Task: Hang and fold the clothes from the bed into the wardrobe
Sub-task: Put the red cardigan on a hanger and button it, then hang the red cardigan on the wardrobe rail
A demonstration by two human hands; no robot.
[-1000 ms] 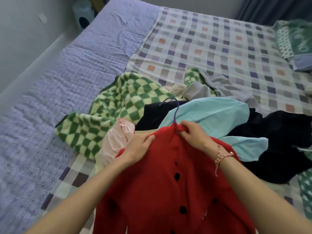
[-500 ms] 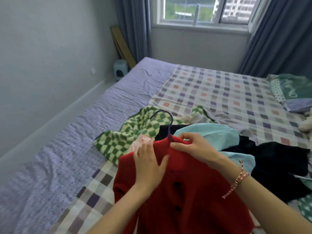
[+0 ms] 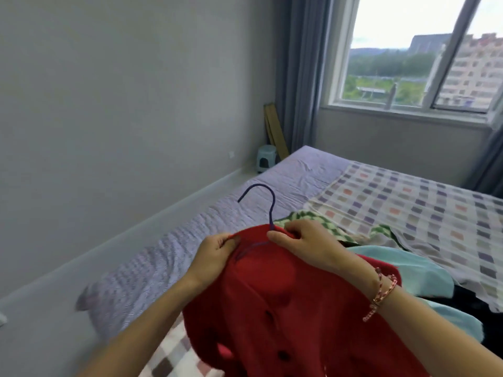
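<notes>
Bed [image 3: 190, 254]: red cardigan [image 3: 299, 308] being held up over its near edge. Left hand [image 3: 215, 254] fingers gripping the shoulder fabric, right hand [image 3: 302, 240] pinching the collar beside the purple hanger [image 3: 269, 208] neck. Risk: knit sliding off the thin wire arm if either grip is loosening too early.

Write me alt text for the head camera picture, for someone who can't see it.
A red buttoned cardigan sits on a purple hanger, the left hand gripping its shoulder and the right hand pinching the collar beside the hook. Behind are a bed with a pile of clothes, a grey wall and a window.
</notes>
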